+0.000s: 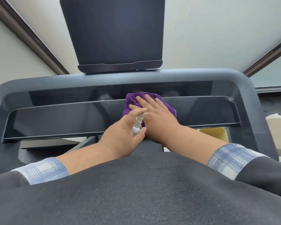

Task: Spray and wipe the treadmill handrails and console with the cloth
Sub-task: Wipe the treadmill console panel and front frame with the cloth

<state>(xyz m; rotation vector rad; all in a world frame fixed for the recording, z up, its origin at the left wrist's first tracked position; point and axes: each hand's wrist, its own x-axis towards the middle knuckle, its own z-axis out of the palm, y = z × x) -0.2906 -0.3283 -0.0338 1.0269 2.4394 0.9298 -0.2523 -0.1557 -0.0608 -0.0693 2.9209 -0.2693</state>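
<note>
A purple cloth (133, 99) lies bunched on the glossy black console panel (55, 117) of the grey treadmill frame (39, 83). My right hand (157, 116) presses flat on the cloth, fingers spread. My left hand (123, 132) sits just left of it, gripping a small white spray bottle (139, 121) whose nozzle points toward the cloth, with the index finger arched over its top. Most of the bottle's body is hidden inside my fist. A dark screen (112, 30) stands upright above the console.
The grey frame curves down at both sides toward the handrails (256, 101). A yellow object (214, 133) shows below the console at the right, and a beige surface (279, 125) lies beyond the right rail. My dark top fills the lower view.
</note>
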